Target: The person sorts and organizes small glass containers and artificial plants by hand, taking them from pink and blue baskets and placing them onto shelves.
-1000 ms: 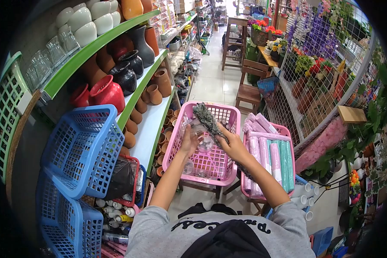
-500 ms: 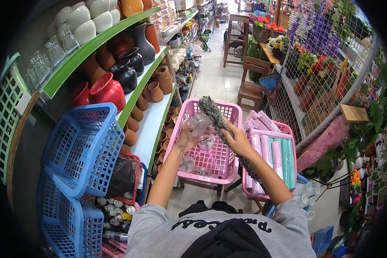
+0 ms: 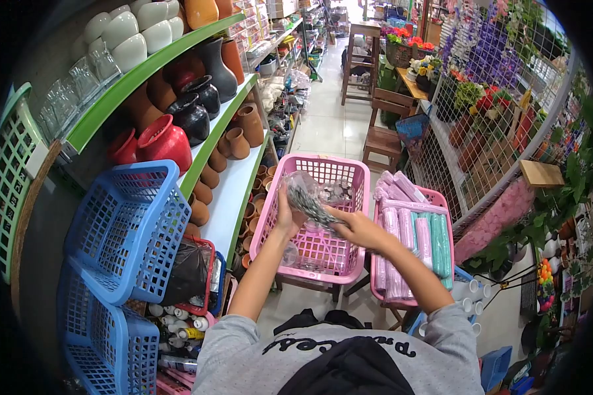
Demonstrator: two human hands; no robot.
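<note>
Over the pink basket (image 3: 361, 253), my left hand (image 3: 286, 216) is wrapped round a clear round container (image 3: 302, 180). A shaggy grey duster (image 3: 308, 207) is gripped in my right hand (image 3: 361, 230). Its fluffy end lies across the container, right by my left fingers, and hides part of it. Inside the basket are more clear containers (image 3: 336, 191), some toward the far right side and some along the near wall.
A second pink basket (image 3: 445, 197) at the right holds wrapped pink and green rolls (image 3: 425, 240). Blue baskets (image 3: 128, 230) stack at the left, beside green-edged shelves (image 3: 234, 191) of clay pots and vases. A wooden chair (image 3: 383, 135) and wire rack (image 3: 481, 131) stand ahead.
My right hand has swung the duster from upright beside the container to across it, nearer my left hand. The container has tilted and shifted slightly left.
</note>
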